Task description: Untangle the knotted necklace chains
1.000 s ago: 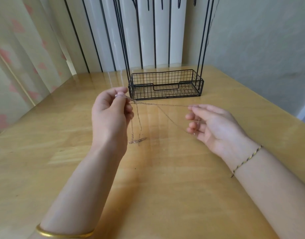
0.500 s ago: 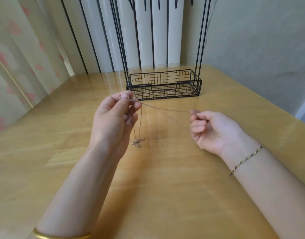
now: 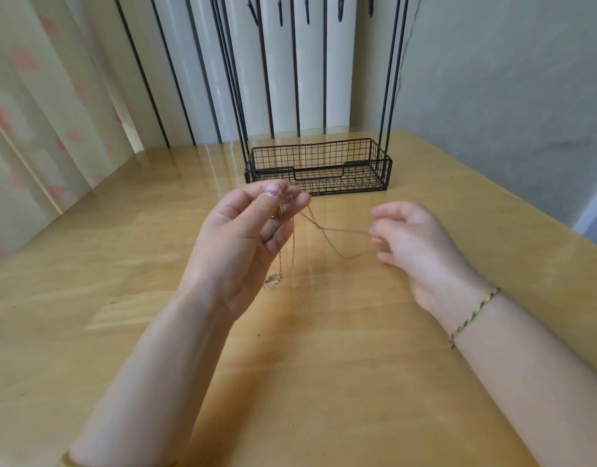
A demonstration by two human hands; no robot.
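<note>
Your left hand (image 3: 243,251) pinches the chains (image 3: 331,229) high; one strand runs rightward, sloping down, to your right hand (image 3: 415,244), which pinches its loop.

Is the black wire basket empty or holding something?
Empty, as far as visible: the black wire basket shows only its bare mesh floor.

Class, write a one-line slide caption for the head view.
Left hand and right hand hold thin chains over the table.
</note>
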